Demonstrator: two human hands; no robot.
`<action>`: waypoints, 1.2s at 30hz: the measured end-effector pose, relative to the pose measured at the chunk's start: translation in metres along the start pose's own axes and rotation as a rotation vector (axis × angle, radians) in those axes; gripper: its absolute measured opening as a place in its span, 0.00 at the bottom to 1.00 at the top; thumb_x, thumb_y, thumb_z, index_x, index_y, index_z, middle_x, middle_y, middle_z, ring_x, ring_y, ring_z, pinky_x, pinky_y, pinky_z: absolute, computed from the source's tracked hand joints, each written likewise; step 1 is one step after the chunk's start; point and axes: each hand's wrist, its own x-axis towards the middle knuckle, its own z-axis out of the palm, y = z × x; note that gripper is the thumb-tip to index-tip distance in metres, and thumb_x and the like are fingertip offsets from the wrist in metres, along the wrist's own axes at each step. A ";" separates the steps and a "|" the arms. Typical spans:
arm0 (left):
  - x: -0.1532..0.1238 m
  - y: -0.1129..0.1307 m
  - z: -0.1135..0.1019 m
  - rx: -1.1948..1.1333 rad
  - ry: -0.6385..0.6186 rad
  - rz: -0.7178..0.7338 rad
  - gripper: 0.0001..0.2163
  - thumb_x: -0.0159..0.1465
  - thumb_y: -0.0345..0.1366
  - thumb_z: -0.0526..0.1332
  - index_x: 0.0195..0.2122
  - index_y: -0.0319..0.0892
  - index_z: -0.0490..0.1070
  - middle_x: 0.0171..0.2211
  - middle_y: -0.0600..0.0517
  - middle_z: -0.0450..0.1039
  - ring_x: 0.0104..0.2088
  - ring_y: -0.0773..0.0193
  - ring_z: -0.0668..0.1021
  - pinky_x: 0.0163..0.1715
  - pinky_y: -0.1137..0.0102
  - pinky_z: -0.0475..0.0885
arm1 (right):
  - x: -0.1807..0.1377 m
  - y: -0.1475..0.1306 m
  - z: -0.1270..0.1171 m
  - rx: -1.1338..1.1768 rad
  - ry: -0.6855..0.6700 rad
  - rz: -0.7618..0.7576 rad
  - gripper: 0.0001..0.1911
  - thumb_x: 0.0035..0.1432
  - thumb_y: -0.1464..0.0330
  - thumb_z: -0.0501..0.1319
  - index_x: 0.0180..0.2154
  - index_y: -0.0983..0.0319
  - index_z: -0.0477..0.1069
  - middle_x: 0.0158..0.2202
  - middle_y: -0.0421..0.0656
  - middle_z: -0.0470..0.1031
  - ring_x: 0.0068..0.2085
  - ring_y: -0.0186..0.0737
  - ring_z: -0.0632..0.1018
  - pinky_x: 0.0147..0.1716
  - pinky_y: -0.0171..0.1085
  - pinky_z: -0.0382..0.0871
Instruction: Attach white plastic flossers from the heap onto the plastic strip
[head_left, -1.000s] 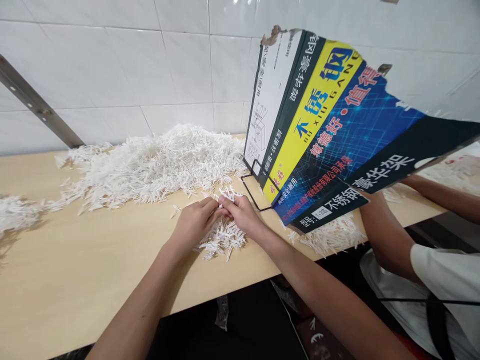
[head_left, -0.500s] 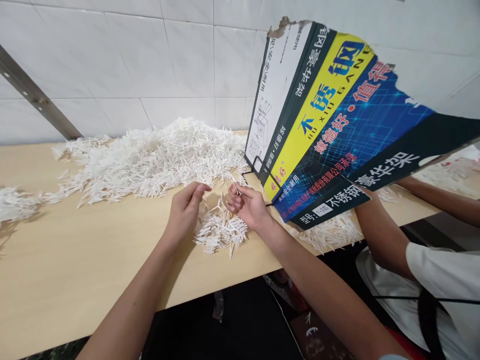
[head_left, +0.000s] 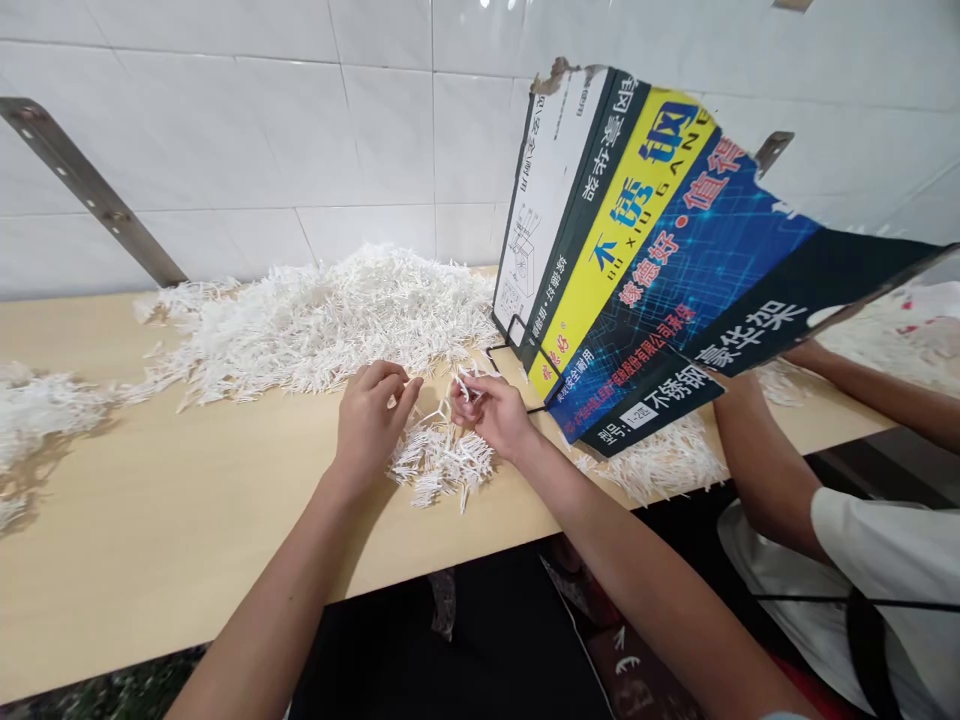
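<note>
My left hand (head_left: 369,422) is curled, with its thumb and forefinger brought close together. Whatever may be between those fingertips is hidden or too small to make out. My right hand (head_left: 496,412) is pinched round thin white branched plastic pieces (head_left: 463,384), whose ends stick out above its fingers. A white Y-shaped piece (head_left: 433,412) shows in the gap between both hands. Below them on the tabletop lies a small heap of similar white pieces (head_left: 442,462). Behind my hands spreads a much larger pile of white pieces (head_left: 322,320).
A torn printed cardboard panel (head_left: 630,260) stands to my right, held in a black wire stand (head_left: 551,375). Beyond it are another person's arms (head_left: 772,470) and more white pieces (head_left: 660,465). A metal bracket (head_left: 97,190) slants against the tiled wall; another pile (head_left: 37,415) lies far left.
My left hand has turned, its fingers now more bent and the thumb raised near the forefinger. The right hand keeps its pinch almost in place. The view has shifted slightly.
</note>
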 end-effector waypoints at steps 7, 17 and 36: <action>-0.021 0.027 -0.009 0.004 -0.208 -0.001 0.10 0.68 0.44 0.64 0.33 0.44 0.79 0.36 0.48 0.77 0.40 0.55 0.74 0.42 0.62 0.69 | -0.002 0.010 0.001 -0.055 -0.115 -0.042 0.14 0.53 0.60 0.68 0.28 0.66 0.78 0.18 0.38 0.66 0.22 0.33 0.68 0.28 0.37 0.67; -0.010 0.062 -0.044 0.026 0.194 0.145 0.05 0.69 0.34 0.62 0.38 0.42 0.76 0.40 0.48 0.75 0.44 0.57 0.78 0.47 0.61 0.71 | -0.028 -0.038 0.016 -0.400 -0.216 -0.561 0.44 0.61 0.38 0.53 0.71 0.51 0.53 0.71 0.49 0.62 0.69 0.56 0.65 0.59 0.57 0.71; -0.189 0.130 -0.069 -0.968 0.727 -1.055 0.12 0.58 0.38 0.71 0.37 0.45 0.68 0.35 0.53 0.75 0.34 0.62 0.80 0.35 0.67 0.76 | -0.010 0.020 0.037 -1.763 -0.329 -0.406 0.30 0.71 0.58 0.57 0.71 0.57 0.61 0.78 0.49 0.40 0.77 0.61 0.41 0.69 0.71 0.26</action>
